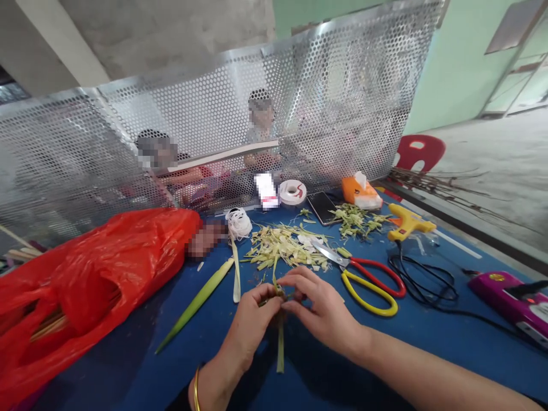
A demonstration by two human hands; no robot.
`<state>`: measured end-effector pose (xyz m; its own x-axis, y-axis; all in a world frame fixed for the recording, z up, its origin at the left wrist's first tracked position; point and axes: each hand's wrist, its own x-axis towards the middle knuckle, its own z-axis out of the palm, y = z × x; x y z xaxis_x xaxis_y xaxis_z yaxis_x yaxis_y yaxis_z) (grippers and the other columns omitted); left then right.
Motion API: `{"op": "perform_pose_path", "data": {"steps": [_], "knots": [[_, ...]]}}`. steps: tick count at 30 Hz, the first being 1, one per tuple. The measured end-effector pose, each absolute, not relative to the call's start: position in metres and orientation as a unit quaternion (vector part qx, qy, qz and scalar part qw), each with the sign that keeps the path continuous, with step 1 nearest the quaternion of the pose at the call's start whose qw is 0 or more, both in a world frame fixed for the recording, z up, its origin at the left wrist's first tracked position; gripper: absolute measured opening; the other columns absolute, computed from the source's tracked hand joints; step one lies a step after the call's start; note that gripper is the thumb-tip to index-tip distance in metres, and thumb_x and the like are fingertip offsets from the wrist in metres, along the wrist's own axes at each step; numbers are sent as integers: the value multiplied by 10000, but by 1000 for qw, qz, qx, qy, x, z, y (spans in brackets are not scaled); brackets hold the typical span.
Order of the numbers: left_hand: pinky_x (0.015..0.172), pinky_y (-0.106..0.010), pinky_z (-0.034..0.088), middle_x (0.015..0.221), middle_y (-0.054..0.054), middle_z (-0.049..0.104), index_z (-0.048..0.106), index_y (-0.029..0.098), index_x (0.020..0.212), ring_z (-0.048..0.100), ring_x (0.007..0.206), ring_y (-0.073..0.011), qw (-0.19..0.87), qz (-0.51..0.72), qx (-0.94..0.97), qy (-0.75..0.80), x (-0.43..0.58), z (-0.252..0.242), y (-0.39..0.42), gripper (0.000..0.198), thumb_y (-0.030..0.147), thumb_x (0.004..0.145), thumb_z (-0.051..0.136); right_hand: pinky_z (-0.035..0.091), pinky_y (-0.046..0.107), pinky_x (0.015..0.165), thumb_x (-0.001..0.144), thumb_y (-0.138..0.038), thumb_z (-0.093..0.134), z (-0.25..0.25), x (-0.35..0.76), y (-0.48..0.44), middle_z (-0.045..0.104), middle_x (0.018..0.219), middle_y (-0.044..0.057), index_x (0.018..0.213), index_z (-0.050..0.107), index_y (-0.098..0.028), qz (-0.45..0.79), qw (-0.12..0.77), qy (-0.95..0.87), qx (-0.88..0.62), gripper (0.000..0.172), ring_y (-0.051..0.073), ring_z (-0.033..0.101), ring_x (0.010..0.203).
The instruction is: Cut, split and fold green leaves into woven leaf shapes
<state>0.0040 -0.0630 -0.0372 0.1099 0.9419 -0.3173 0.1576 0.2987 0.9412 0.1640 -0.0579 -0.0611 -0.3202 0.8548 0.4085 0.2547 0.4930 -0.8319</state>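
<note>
My left hand (248,322) pinches a green leaf strip (280,348) over the blue table (180,288). My right hand (321,305) bends close beside it; I can't tell if it grips. Beyond are big scissors (346,262), then leaf bits (274,245).

Blue table (141,368), mid-work. Left hand (250,314), gold bangle (196,391) at wrist, pinches a narrow green leaf strip (280,349), its end hanging below; right hand's (323,311) fingertips bunch at the same spot, their grip partly hidden. Left of them: one long pointed leaf (197,302), a white ribbon bundle (240,224), a red plastic bag (141,251) with thin sticks poking out. Beyond: pale leaf clippings (274,242), scissors (345,262) lying open at their edge, handles red and yellow. Farther right, yellow glue gun (409,224), orange tissue pack (359,194), dark phone (322,208), purple power strip (507,291). Perforated metal screen (205,108) behind; two people beyond it.
</note>
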Motion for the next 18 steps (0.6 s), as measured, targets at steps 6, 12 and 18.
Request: {"op": "perform_pose_path", "data": {"steps": [6, 12, 18], "knots": [[527, -229, 381, 623, 15, 597, 603, 165, 692, 551, 552, -123, 573, 323, 489, 572, 9, -33, -64, 116, 274, 684, 642, 474, 239, 595, 786, -138, 573, -63, 158, -56, 615, 718, -29, 923, 635, -208, 477, 466, -611, -426, 166, 123, 573, 618], [563, -235, 419, 643, -6, 646, 660, 150, 774, 571, 565, -126, 552, 362, 470, 586, 8, -37, -62, 197, 333, 705, 681, 453, 245, 571, 771, -157, 566, -64, 159, -55, 572, 721, -38, 1060, 572, -203, 499, 486, -574, -431, 293, 119, 534, 593], [626, -214, 441, 747, -23, 703, 682, 159, 1004, 620, 720, -140, 585, 423, 409, 558, 4, -41, -62, 357, 315, 690, 750, 435, 266, 640, 798, -82, 512, -63, 167, -58, 615, 778, 13, 809, 601, -219, 311, 462, -717, -420, 165, 154, 569, 693]]}}
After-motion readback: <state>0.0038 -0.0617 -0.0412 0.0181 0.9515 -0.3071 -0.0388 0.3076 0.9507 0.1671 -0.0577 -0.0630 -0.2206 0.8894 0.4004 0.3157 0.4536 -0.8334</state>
